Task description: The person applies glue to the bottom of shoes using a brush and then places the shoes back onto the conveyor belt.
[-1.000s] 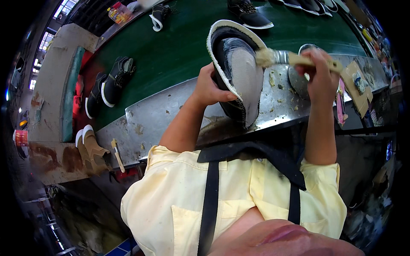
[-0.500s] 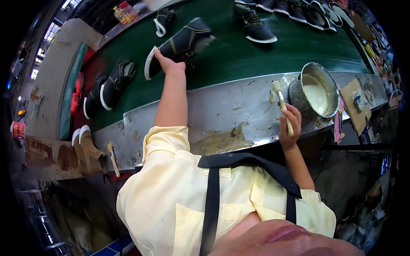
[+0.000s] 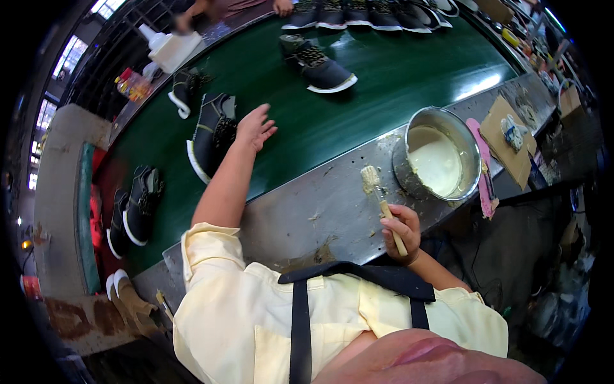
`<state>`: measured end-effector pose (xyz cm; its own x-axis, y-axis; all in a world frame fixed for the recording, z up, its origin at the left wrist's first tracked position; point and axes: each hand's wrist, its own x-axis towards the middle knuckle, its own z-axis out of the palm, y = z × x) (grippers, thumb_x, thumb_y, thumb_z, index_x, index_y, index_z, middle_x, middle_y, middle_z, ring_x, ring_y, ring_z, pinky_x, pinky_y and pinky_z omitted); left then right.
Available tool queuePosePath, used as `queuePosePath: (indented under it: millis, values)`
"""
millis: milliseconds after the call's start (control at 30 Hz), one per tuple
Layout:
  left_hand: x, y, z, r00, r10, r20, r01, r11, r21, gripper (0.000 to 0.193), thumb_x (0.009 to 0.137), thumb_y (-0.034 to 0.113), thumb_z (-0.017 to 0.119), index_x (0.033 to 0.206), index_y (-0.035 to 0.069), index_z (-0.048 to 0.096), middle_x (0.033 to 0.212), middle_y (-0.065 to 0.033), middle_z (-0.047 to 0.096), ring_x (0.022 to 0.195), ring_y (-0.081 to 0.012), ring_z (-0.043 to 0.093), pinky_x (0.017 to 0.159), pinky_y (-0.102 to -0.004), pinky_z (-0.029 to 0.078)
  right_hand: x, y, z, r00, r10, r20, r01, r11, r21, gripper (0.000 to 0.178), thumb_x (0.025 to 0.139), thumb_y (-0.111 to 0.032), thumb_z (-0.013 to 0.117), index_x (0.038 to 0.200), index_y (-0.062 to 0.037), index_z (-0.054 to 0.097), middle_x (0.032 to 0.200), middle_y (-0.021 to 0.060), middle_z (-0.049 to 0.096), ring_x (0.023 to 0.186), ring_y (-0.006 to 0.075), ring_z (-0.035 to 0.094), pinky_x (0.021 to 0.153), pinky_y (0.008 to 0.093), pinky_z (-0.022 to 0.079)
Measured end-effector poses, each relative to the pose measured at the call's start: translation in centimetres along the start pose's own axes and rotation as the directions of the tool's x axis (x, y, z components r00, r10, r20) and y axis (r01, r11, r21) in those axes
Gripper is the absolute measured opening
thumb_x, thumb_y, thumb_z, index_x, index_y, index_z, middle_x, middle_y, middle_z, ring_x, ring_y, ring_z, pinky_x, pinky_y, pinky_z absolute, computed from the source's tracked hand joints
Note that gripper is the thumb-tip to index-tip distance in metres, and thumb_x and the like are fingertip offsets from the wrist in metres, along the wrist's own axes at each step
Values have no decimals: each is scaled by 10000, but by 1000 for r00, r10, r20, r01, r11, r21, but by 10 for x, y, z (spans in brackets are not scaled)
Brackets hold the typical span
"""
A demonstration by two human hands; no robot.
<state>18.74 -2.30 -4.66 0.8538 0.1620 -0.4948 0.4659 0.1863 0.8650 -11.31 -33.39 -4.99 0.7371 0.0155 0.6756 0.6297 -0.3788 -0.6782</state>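
On the green belt (image 3: pixel 281 150), a black work shoe (image 3: pixel 206 136) with a white sole edge lies just left of my left hand (image 3: pixel 256 130). That hand is empty, its fingers loosely spread; whether it still touches the shoe is hard to see. Wrapped in the fingers of my right hand (image 3: pixel 404 232) is the wooden handle of a paintbrush (image 3: pixel 386 208), its pale, coated bristles pointing away from me. A metal pot (image 3: pixel 401 168) of creamy white liquid stands right of the brush on the metal ledge (image 3: pixel 332 195). Farther off lies another black shoe (image 3: pixel 326 72).
More black shoes (image 3: pixel 142 208) lie left, with a row of shoes (image 3: pixel 358 14) at the far edge. Tan boots (image 3: pixel 131 297) and a second brush (image 3: pixel 164 304) are near left. Cardboard (image 3: pixel 502 137) lies past the pot. Another person's hand (image 3: pixel 283 8) shows across the belt.
My left hand has let go of the black shoe, which now lies on the belt. My right hand still holds the brush. The view has shifted, and another person's hands appear at the far side.
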Motion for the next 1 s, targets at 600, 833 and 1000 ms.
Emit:
queuePosePath:
  millis: [600, 833, 1000]
  values:
    - [92, 72, 189, 531, -16, 847, -508, -807, 303, 1066, 338, 232, 886, 1284, 93, 415, 1156, -117, 530, 1159, -318, 473, 1091, -453, 274, 0, 13, -12, 985, 141, 103, -150, 985, 81, 213, 891, -152, 627, 1074, -47, 598, 1135, 176, 527, 893, 219, 583, 784, 303, 490]
    - [8, 41, 142, 512, -32, 858, -527, -801, 284, 857, 370, 358, 867, 1084, 49, 507, 1026, -109, 558, 993, -272, 541, 843, -391, 439, 3, 12, -9, 997, 74, 24, -73, 997, -36, 222, 890, -175, 631, 1071, -49, 603, 1134, 177, 530, 896, 218, 591, 768, 295, 499]
    - [-38, 19, 99, 213, 201, 956, -627, -723, 292, 1026, 448, 379, 842, 1328, 93, 399, 1127, -116, 537, 1028, -311, 524, 896, -452, 377, 0, 10, -12, 997, 83, 1, -83, 996, -8, 241, 865, -115, 636, 1099, -69, 601, 1156, 169, 526, 989, 269, 555, 843, 337, 460]
